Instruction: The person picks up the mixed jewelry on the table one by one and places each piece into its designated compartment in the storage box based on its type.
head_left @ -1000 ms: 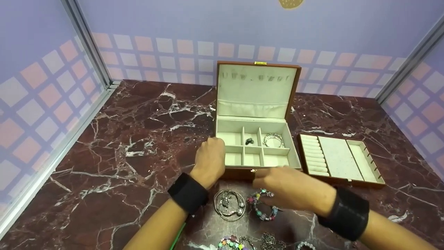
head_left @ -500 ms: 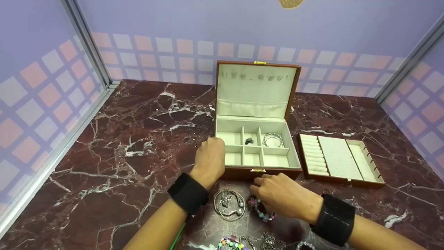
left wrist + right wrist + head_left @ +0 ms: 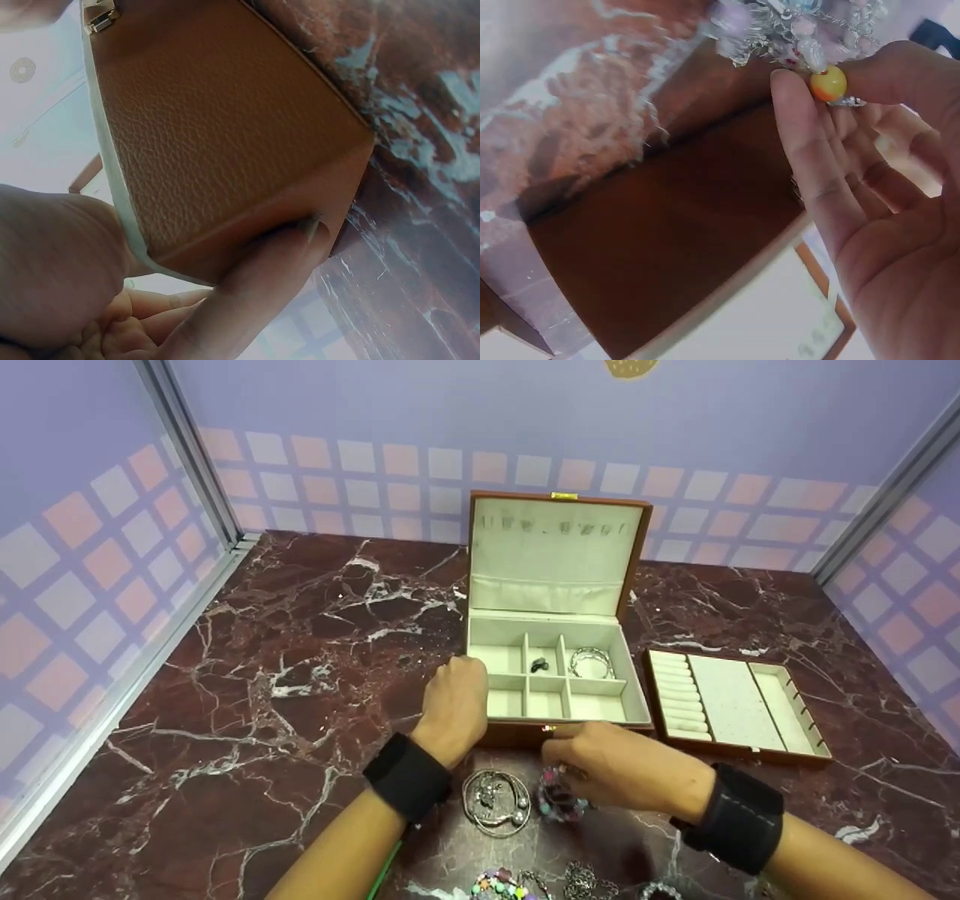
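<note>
Head view: compared with half a second ago, the right hand is rising in front of the jewellery box, apparently starting to lift the beaded bracelet there; thumb and finger are pinching it (by a yellow bead). Left hand is gripping the box's left side.

Two hands, one box, one tray
</note>
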